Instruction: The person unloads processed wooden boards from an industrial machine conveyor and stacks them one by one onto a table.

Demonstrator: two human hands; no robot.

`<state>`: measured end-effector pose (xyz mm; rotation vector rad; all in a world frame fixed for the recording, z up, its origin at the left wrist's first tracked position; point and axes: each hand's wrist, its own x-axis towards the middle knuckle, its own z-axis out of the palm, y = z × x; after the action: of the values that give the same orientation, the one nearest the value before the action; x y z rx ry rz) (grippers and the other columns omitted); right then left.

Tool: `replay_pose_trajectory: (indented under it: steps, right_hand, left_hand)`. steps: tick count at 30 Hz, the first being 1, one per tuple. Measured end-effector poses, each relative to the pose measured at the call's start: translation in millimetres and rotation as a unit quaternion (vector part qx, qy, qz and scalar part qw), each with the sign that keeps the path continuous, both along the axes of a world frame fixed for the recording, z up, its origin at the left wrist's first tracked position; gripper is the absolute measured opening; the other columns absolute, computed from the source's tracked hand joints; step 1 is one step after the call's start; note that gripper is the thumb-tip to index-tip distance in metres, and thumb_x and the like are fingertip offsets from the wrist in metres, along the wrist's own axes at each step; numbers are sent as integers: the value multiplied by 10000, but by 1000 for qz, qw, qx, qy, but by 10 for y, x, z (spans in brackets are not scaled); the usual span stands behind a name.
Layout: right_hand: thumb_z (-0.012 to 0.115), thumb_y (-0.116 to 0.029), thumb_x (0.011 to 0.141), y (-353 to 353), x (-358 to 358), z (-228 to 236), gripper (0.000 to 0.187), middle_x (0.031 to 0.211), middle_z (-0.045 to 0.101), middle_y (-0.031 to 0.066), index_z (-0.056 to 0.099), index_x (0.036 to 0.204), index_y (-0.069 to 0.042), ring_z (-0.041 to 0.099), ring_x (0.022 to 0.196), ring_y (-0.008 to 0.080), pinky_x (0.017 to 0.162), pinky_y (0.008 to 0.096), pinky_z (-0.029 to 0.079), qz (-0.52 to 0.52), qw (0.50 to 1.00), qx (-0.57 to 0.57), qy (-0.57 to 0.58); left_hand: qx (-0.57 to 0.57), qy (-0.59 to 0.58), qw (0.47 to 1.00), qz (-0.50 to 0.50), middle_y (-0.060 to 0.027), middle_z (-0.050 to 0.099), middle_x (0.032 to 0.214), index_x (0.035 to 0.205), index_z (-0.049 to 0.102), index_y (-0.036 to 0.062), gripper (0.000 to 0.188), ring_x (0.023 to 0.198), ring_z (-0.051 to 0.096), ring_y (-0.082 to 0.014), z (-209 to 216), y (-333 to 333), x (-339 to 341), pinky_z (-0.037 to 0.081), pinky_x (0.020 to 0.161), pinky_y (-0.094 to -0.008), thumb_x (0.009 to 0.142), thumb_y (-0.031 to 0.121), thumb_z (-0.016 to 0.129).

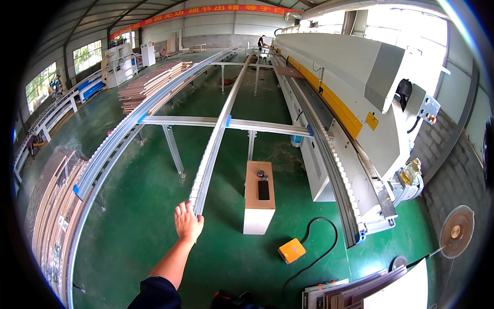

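My left hand (188, 224) reaches up from the lower edge, its forearm in a dark sleeve. It is at the near end of the middle roller rail (215, 134), a long aluminium bar topped with a row of white rollers. The fingers are bent over the rail's end and closed on it, and the hand hides part of that end. My right hand is out of view. Right of the rail stands a small box-like stand (259, 219) with a brown top, bearing a black phone (263, 190) and a small dark round object (261, 174).
A long white machine (355, 72) with a yellow strip runs along the right. Crossbars (267, 126) join the rails. An orange foot pedal (292, 251) and its cable lie on the green floor. Boards (154, 82) are stacked at left; panels (360, 291) lean lower right. A person (261, 42) stands far off.
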<state>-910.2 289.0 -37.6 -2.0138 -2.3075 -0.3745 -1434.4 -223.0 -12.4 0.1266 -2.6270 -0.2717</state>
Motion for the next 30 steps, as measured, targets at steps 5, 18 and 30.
replay_pose_trajectory:
  steps: [5, 18, 30]
  right_hand:
    - [309, -406, 930, 150, 150, -227, 502, 1047, 565, 148, 514, 1167, -14, 514, 937, 243, 865, 376, 409, 46, 996, 26, -69]
    - [394, -339, 900, 49, 91, -140, 430, 1006, 576, 140, 569, 1073, 14, 521, 939, 246, 850, 374, 423, 96, 987, 103, -80]
    - [321, -351, 936, 341, 363, -552, 410, 902, 565, 125, 537, 1023, -14, 523, 777, 196, 701, 312, 452, 133, 965, 187, -127]
  left_hand:
    - [-9, 30, 999, -25, -106, 505, 1112, 1162, 476, 54, 536, 1076, 464, -288, -35, -23, -9, 388, 945, -399, 686, 201, 674]
    - [5, -2, 1000, -2, -114, 484, 1092, 1098, 493, 46, 492, 1042, 458, -285, -10, -9, -9, 388, 938, -389, 672, 206, 681]
    - [6, 2, 1000, -3, -121, 474, 1049, 1030, 506, 56, 426, 1018, 458, -298, 20, 13, 6, 396, 913, -399, 669, 190, 689]
